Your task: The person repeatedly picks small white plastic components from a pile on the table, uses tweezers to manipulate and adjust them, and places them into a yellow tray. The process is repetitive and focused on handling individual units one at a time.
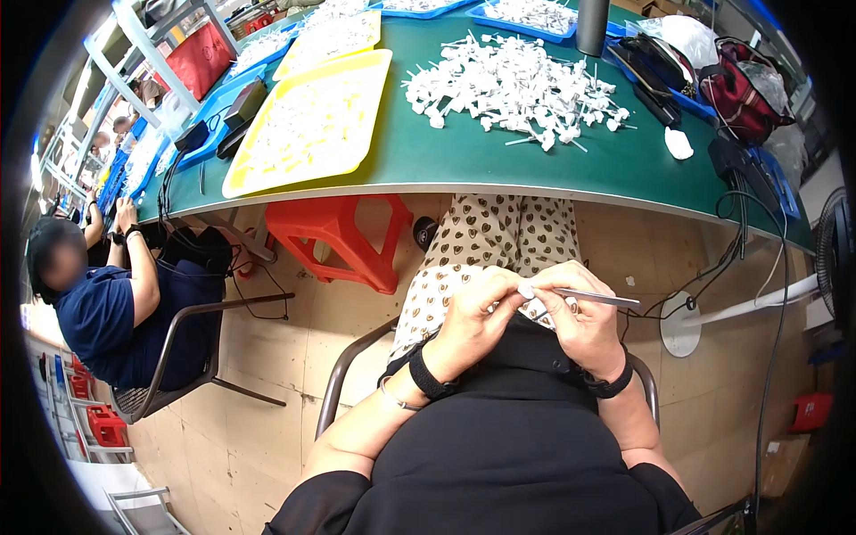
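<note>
Above my lap, my left hand [480, 312] and my right hand [584, 321] meet, fingers closed. Between their fingertips sits a small white plastic part [526, 291], pinched by the left thumb and forefinger. A slim grey metal tool [596, 297], possibly tweezers or a blade, is held in my right hand and points to the right; its working end is hidden by the fingers. Beyond my knees, on the green table [428, 169], lies a heap of similar white parts [517, 85] with thin stems.
A yellow tray [382, 98] of small pieces stands left of the heap. Blue trays, a dark cylinder [592, 27] and bags [740, 94] line the table. A red stool [325, 227] is under it. Cables and a fan [834, 254] are at right; a co-worker [107, 303] sits left.
</note>
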`<state>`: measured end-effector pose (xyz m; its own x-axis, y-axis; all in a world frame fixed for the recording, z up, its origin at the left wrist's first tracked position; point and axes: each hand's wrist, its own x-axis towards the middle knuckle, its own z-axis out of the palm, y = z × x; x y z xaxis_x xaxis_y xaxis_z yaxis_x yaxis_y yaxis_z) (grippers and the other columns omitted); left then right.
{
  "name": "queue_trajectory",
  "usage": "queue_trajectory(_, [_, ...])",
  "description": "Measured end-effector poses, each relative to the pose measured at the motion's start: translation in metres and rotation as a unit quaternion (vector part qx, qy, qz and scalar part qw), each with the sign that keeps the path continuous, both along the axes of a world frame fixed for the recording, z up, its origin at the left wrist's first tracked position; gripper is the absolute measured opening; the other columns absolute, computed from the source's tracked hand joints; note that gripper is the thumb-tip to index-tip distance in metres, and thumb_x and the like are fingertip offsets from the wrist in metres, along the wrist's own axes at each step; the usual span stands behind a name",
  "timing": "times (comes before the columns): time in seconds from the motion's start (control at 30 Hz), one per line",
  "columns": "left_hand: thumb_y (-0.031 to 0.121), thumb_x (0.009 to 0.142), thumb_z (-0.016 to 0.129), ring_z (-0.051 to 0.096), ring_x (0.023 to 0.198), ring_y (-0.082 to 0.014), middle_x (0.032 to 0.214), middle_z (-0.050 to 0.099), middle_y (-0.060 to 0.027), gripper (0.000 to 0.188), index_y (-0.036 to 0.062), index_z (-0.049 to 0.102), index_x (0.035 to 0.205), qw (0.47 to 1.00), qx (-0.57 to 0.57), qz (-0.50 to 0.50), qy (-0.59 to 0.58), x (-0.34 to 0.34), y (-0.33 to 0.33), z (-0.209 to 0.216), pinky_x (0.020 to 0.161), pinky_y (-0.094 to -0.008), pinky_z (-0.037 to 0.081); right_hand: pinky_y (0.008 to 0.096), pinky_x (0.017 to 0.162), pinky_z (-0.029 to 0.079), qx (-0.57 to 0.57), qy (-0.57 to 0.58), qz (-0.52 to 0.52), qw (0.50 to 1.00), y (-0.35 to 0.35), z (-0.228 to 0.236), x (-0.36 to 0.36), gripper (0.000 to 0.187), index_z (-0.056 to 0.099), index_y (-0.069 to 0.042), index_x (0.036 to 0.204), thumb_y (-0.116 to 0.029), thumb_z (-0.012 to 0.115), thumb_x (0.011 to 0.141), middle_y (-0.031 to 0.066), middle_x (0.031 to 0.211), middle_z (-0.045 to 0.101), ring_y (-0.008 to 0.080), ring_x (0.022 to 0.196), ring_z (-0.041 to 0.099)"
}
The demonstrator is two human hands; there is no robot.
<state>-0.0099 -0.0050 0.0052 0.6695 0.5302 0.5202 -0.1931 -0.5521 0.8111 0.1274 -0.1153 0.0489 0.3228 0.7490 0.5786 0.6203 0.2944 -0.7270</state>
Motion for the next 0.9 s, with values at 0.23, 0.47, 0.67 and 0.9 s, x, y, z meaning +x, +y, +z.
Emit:
queue_trajectory(0.23, [-0.005,0.089,0.071,0.068,0.083,-0.0194,0.095,0.070,-0.0087,0.013,0.0014,0.069,0.101,0.999,-0.032,-0.029,-0.024,0.002,0.002,0.000,0.074,-0.0295,0.055,0.0248,0.064,0.050,-0.030,0.254,0.024,0.966,-0.005,-0.005,-0.001,0.005,0.071,0.000,0.098,0.001,0.068,0.094,0.0049,0.090,0.071,0.0106,0.076,0.065])
queue_trajectory(0.47, [-0.005,0.090,0.070,0.069,0.085,-0.0200,0.095,0.071,-0.0096,0.014,0.0009,0.069,0.102,0.999,-0.018,-0.023,-0.022,0.003,0.004,0.001,0.075,-0.0297,0.056,0.0222,0.061,0.047,-0.016,0.225,0.021,0.974,-0.004,-0.009,-0.006,0.008,0.071,0.002,0.102,0.001,0.069,0.094,0.0035,0.090,0.068,0.0073,0.072,0.061])
queue_trajectory(0.67, [-0.006,0.088,0.072,0.069,0.085,-0.0208,0.097,0.071,-0.0102,0.015,0.0012,0.069,0.101,1.000,-0.005,-0.019,-0.020,0.003,0.003,0.000,0.076,-0.0306,0.056,0.0227,0.060,0.048,-0.013,0.197,0.006,0.980,-0.002,-0.008,-0.006,0.007,0.072,0.003,0.100,0.000,0.070,0.094,0.0046,0.086,0.069,0.0086,0.070,0.062])
queue_trajectory(0.9, [-0.006,0.087,0.072,0.069,0.086,-0.0209,0.096,0.072,-0.0098,0.015,0.0015,0.069,0.100,1.000,0.004,-0.020,-0.020,0.003,0.004,0.000,0.076,-0.0306,0.056,0.0227,0.060,0.049,-0.021,0.205,-0.005,0.979,-0.002,-0.006,-0.006,0.006,0.072,0.003,0.099,0.001,0.069,0.094,0.0056,0.085,0.070,0.0088,0.069,0.062])
